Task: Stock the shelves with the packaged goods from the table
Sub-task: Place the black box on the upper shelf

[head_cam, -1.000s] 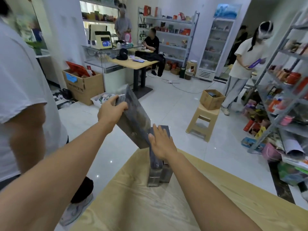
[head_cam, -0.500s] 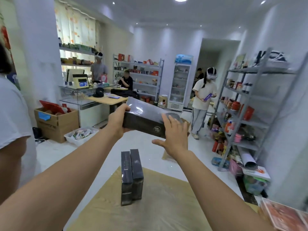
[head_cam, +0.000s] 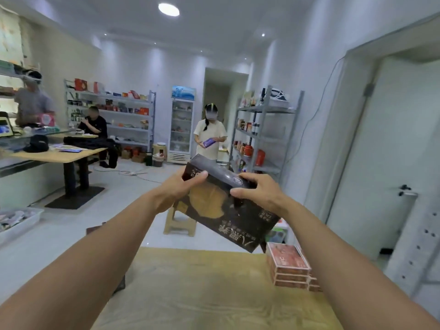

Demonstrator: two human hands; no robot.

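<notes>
- Fingers (head_cam: pixel 247 178) of the right hand (head_cam: pixel 258 192) curl over the top edge of a dark box (head_cam: pixel 221 215), with the thumb on its near face. The left hand (head_cam: pixel 177 189) clamps the other end, thumb pressed on the top corner.
- That box hangs in the air between both hands, tilted down to the right, above the far edge of the table (head_cam: pixel 202 294) and touching nothing else.
- A metal shelf (head_cam: pixel 264 129) stands past the box on the right, against the wall, with jars and red tins on its tiers.
- A glass-door fridge (head_cam: pixel 182 125) stands at the far wall.
- Someone in a pale top (head_cam: pixel 210 132) stands between fridge and shelf, holding a purple packet.
- A stool (head_cam: pixel 178 222) sits on the floor beyond the table, partly behind the box.
- Red boxes (head_cam: pixel 288 265) are stacked at the table's right edge, near the dark box's lower corner but apart from it.
</notes>
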